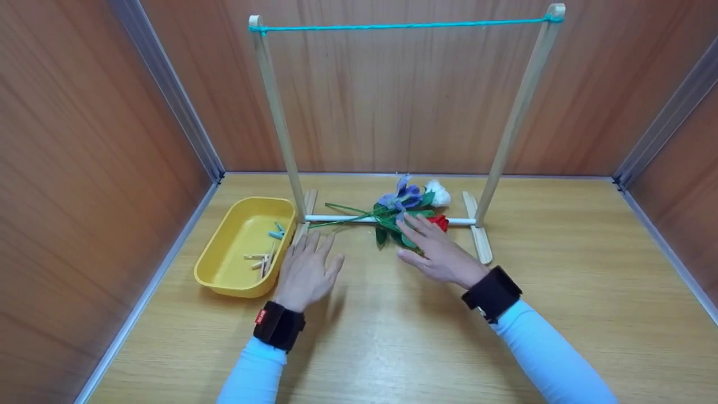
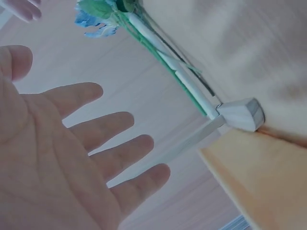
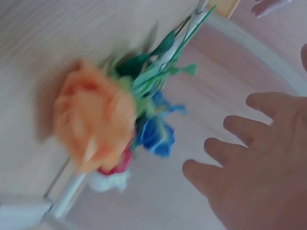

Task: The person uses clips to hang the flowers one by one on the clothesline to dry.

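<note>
In the head view my right hand [image 1: 440, 252] hovers, fingers spread, over a bunch of artificial flowers and holds nothing. The bunch has a purple-blue flower [image 1: 403, 196], a white flower [image 1: 438, 194], a red flower [image 1: 440, 223] and green stems [image 1: 348, 208] pointing left. An orange flower [image 3: 93, 117] appears in the right wrist view; my hand hides it in the head view. My left hand [image 1: 305, 275], also with fingers spread and holding nothing, is beside the right edge of a yellow tray [image 1: 230, 247]. Wooden clothespins [image 1: 263, 262] and blue clothespins [image 1: 277, 231] lie in the tray.
A wooden stand straddles the flowers, with a left post [image 1: 276, 112], a right post [image 1: 519, 112] and a white crossbar [image 1: 463, 221] low down. A teal string [image 1: 404, 26] is tied between the post tops. Wood-grain panels [image 1: 364, 101] enclose the table [image 1: 561, 280].
</note>
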Motion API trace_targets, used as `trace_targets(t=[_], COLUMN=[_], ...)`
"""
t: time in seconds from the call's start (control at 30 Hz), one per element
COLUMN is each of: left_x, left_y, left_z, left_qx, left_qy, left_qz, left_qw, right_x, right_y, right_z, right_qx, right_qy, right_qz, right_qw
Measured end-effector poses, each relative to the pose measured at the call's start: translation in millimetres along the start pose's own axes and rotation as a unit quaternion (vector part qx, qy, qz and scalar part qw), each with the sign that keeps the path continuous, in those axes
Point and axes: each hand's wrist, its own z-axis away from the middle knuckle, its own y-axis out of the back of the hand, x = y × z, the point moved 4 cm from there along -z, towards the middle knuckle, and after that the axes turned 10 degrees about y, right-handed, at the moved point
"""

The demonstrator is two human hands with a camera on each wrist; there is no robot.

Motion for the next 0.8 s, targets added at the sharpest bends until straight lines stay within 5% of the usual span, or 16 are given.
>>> trace_targets(t=[0.2, 0.53, 0.8], left_x=[-5.0, -17.3, -36.8], left_y=[16.5, 44.3, 51.4], left_z=[-0.3, -5.3, -15.9], left_qx=[0.009, 0.057, 0.030], left_qy=[-0.009, -0.040, -0.017], left_qz=[0.007, -0.042, -0.033], left_qw=[0.9999, 0.9967, 0.9989], right_x=[-12.0, -29.1, -46.7], right_y=[-4.9, -17.5, -33.1], right_z=[-26.8, -63.3, -92.8], right_qx=[-0.012, -0.004, 0.002], right_qy=[0.013, 0.052, 0.077], right_qz=[-0.056, -0.119, -0.135], right_qw=[0.9983, 0.9915, 0.9878])
